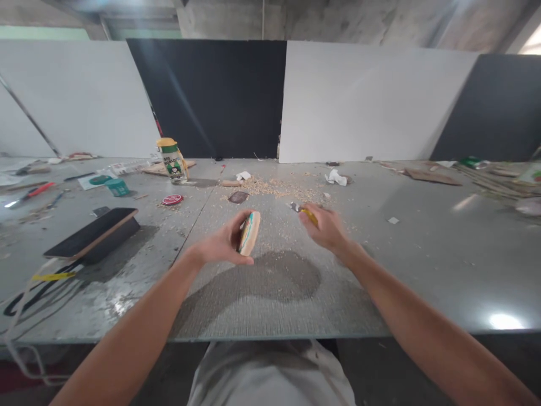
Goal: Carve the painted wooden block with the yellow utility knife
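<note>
My left hand is closed around a small pale wooden block and holds it upright above the table. A teal line and some colour show along the block's left face, which is mostly turned away. To the right, my right hand grips a yellow-handled tool. Its short metal tip points left and is blurred, so the exact kind is unclear. Tool and block are apart. Pale wood chips lie scattered on the grey table beyond both hands.
A dark-topped, box-like device with a cable stands at the left. Behind it are a teal container, a red lid and a yellow-capped bottle. Crumpled tissue lies at the back, cardboard at the right, before upright panels.
</note>
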`<state>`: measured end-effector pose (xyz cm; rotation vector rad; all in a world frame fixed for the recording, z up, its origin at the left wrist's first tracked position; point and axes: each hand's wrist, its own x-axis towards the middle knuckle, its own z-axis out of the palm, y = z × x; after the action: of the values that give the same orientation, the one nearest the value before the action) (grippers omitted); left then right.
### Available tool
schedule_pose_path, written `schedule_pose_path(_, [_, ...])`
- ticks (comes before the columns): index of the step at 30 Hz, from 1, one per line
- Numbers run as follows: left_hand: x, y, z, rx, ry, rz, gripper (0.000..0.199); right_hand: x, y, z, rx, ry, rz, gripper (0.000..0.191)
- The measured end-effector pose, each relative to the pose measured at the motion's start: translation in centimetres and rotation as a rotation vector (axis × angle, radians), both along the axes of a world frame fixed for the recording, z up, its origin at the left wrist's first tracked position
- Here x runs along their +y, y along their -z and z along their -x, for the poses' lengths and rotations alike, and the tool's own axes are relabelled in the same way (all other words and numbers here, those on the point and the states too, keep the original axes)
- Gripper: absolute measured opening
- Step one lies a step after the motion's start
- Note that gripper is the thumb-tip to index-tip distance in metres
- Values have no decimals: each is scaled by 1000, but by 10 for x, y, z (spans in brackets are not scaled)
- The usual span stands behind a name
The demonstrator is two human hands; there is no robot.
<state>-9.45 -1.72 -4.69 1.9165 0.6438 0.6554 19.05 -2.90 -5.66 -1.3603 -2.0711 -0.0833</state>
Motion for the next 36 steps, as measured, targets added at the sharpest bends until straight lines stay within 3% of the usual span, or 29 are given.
schedule_pose_path(2, [1, -1, -1, -42, 23, 39, 88, 3, 1, -3, 37, 15, 11, 39])
schedule_pose_path(6, [9, 10, -4, -79, -67, -79, 79, -6, 7, 16, 34, -82, 78, 41])
schedule_pose_path(13, [16, 26, -8, -73, -132, -89, 87, -23, 8, 36, -144, -273, 187, 35])
schedule_pose_path(22, [14, 31, -11, 56, -136, -117, 74, -28, 0, 39, -277, -303, 126, 28])
schedule_pose_path(28, [14, 29, -15, 83, -173, -21, 75, -24, 3, 31, -336, -329, 138, 23])
schedule_pose_path(36, [22, 32, -12, 149, -208, -80, 71, -12, 11, 17, -355, -303, 13, 29])
